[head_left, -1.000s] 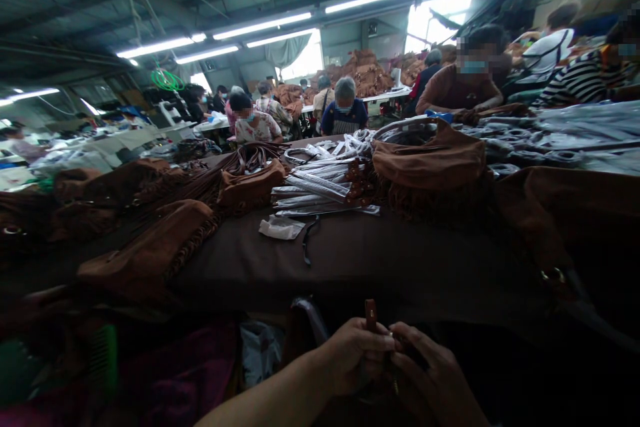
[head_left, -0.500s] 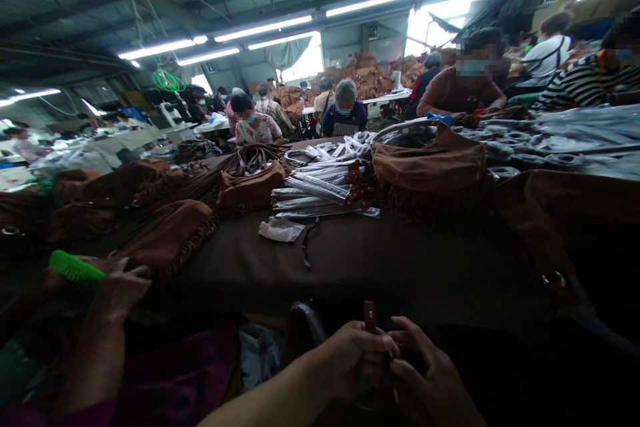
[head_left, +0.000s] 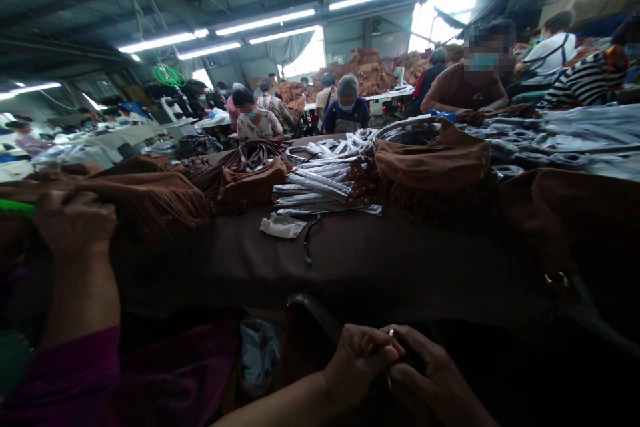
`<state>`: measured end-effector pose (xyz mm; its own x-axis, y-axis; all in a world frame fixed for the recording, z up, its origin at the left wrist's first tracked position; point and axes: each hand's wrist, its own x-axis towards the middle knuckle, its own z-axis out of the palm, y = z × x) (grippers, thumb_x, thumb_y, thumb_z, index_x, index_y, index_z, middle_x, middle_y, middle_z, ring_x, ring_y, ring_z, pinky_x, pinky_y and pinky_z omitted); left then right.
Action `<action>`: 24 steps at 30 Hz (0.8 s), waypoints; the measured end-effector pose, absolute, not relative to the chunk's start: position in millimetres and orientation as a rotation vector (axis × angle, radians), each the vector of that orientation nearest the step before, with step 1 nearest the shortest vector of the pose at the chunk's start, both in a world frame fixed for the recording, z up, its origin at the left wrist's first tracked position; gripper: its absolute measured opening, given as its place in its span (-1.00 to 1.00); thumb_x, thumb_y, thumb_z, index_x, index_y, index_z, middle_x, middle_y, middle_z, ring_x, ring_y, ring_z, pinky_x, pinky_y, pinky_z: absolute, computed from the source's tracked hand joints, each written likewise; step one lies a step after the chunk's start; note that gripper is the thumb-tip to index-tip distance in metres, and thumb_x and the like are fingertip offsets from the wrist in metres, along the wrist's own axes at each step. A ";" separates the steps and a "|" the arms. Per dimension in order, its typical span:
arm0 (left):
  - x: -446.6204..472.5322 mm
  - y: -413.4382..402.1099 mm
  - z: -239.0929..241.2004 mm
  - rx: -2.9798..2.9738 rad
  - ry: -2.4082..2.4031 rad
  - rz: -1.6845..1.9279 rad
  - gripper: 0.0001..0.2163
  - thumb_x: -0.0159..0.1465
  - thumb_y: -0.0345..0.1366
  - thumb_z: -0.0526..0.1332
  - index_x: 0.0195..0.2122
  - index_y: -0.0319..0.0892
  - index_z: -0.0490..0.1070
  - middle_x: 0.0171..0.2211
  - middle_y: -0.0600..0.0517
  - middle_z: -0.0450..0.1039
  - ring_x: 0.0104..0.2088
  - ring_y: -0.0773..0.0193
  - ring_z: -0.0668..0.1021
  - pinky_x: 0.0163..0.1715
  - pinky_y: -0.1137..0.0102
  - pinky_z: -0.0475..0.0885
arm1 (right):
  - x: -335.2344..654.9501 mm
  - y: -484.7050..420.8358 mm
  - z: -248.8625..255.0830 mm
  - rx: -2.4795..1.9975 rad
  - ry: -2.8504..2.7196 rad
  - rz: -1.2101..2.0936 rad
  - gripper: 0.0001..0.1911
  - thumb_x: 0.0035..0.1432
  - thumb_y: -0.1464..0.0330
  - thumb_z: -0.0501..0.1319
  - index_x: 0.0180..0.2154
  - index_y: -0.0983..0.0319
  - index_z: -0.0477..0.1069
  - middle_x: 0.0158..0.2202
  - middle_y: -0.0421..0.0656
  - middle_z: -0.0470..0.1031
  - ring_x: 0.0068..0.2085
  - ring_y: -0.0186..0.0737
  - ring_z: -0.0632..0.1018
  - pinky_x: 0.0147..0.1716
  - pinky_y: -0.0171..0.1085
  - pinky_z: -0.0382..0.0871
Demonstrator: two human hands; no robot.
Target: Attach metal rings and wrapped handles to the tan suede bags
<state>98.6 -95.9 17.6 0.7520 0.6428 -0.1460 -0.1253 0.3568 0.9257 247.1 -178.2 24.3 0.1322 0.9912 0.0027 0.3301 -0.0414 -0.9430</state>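
Low in front of me, my left hand point(head_left: 357, 361) is closed, pinching a brown leather strap end point(head_left: 369, 344) that is mostly covered by the fingers. My right hand point(head_left: 427, 373) meets it fingertip to fingertip. A small shiny metal piece point(head_left: 391, 333) shows at the right fingertips; its exact kind is too small to tell. Below the hands all is dark. Beyond them lie a clear plastic scrap point(head_left: 283, 226) and a thin black strip point(head_left: 311, 239) on the dark table point(head_left: 400, 253).
At left, a co-worker's hand point(head_left: 75, 220) is over a fringed brown bag point(head_left: 150, 197), beside a green comb-like brush point(head_left: 15, 207). Plastic-wrapped straps point(head_left: 320, 185) are piled mid-table. Another brown bag point(head_left: 433, 160) stands to their right. Several masked people work beyond.
The brown strap end, which stood up above my left fingers, has turned down into my grip. The co-worker's hand and green brush have moved up and left, and the bag's fringe now hangs spread.
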 end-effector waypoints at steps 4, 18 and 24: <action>95.7 -89.8 17.1 1.041 0.550 0.329 -0.58 0.03 -0.01 0.39 -0.33 -0.34 0.60 -0.70 0.12 0.23 -0.67 0.50 0.20 -0.61 0.50 0.06 | 247.9 -179.3 18.0 -1.535 -1.327 0.998 -0.78 0.10 0.24 0.22 -0.21 0.17 0.48 -0.20 -0.16 0.56 -0.14 -0.09 0.57 -0.14 -0.27 0.45; 98.0 -94.4 10.3 0.995 0.620 0.492 -0.62 -0.07 -0.06 0.45 -0.46 -0.35 0.58 -0.69 0.09 0.28 -0.69 0.51 0.22 -0.64 0.49 0.03 | 243.0 -179.8 24.3 -1.478 -1.392 0.982 -0.75 0.18 0.25 0.17 -0.11 0.16 0.43 -0.09 -0.12 0.51 -0.09 -0.10 0.52 -0.06 -0.23 0.39; 91.1 -86.6 9.2 1.016 0.503 0.317 -0.56 0.02 -0.01 0.39 -0.31 -0.36 0.59 -0.69 0.13 0.20 -0.70 0.53 0.17 -0.65 0.49 0.01 | 246.8 -181.6 24.3 -1.497 -1.424 1.072 -0.79 0.25 0.22 0.10 -0.14 0.15 0.38 -0.10 -0.14 0.47 -0.08 -0.16 0.50 -0.07 -0.28 0.36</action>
